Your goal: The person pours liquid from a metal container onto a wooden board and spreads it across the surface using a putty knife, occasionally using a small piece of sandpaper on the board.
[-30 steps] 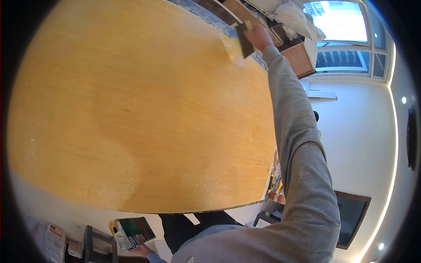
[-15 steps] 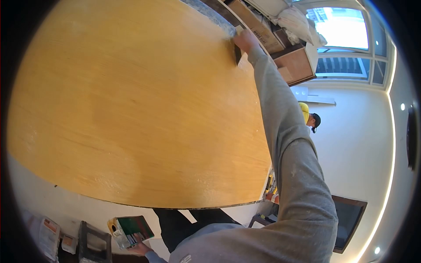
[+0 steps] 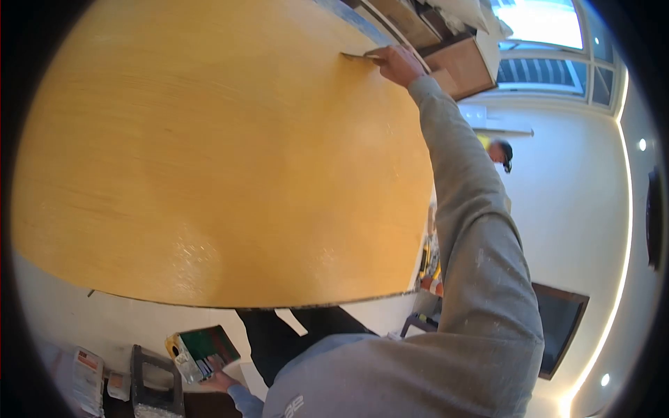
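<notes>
A large yellow wood-grained panel [image 3: 230,160] fills the left and middle of the view, with shiny patches near its lower edge. At its upper right edge, my right hand [image 3: 403,66] is closed on a thin flat scraper [image 3: 357,56], seen almost edge-on at the panel's surface. Down at the lower left, below the panel, my left hand [image 3: 219,377] holds a box-like container [image 3: 208,350] with a green inside and a yellow-and-white side. Its fingers lie against the container's lower side.
Cardboard boxes [image 3: 463,66] and white bags stand beyond the panel's upper right edge. A person in a black cap [image 3: 503,155] is at the right, partly behind my arm. A dark frame-like stand [image 3: 155,380] and a white tub [image 3: 88,380] are at the lower left.
The scraper has turned from upright to nearly level, and my right hand has shifted slightly right. The view has shifted, so the panel's lower edge appears higher. My left hand still holds the container.
</notes>
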